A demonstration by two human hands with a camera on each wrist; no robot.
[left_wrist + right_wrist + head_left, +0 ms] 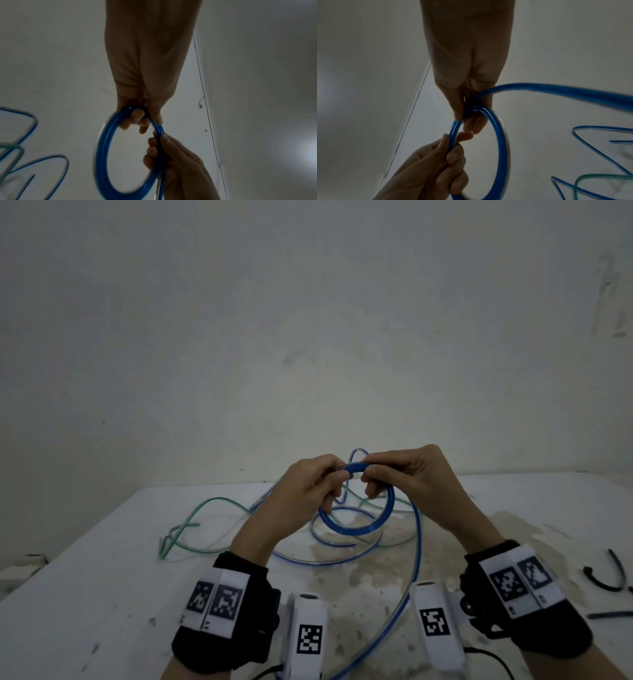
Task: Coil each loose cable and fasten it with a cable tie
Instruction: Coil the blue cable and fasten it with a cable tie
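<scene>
We are holding the blue cable (356,529) above the middle of the table (85,594), its first few turns gathered into a small coil hanging from both hands. Our left hand (308,484) is pinching the top of the coil, thumb over curled fingers; our right hand (407,477) is pinching the same bundle just beside it, fingers curled round the strands.

Progress, as we judge it: early. Most of the blue cable is lying loose, looping across the table and trailing toward its near edge between our wrists. The green cable (205,505) is sprawling uncoiled toward the left edge, tangled with the blue one near the centre. No tie is fastened on anything; the black cable ties (604,577) are lying near the right edge.

View differences: only the head camera is showing the ties, the full sprawl and the near-edge tail. The wrist cameras are showing the grip from below: several strands side by side in the coil, and, in the right wrist view, the free run leaving our right hand sideways.
</scene>
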